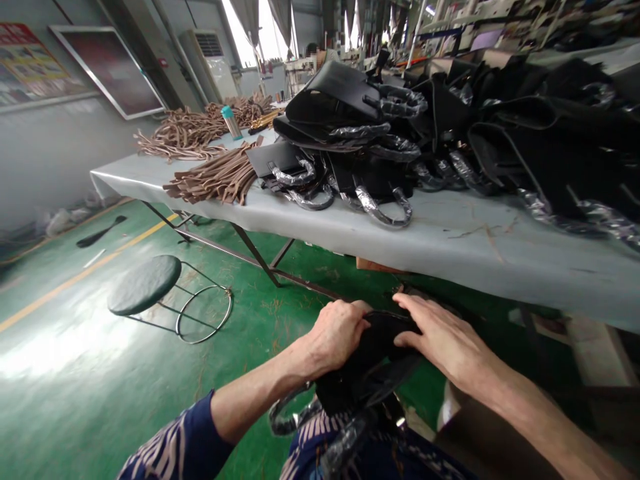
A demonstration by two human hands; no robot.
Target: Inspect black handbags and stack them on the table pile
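Observation:
A black handbag rests at my lap, its round handles wrapped in clear plastic and pointing toward me. My left hand is closed on the bag's far left edge, thumb toward the opening. At the right edge my right hand is spread, with thumb and fingers apart beside the black material. Whether its fingertips touch the bag I cannot make out. Part of the bag's inside is dark and hard to see.
Ahead stands a long table with a grey cover, piled with black handbags. Brown strips and a teal-capped bottle lie farther left. A round stool is tipped on the green floor.

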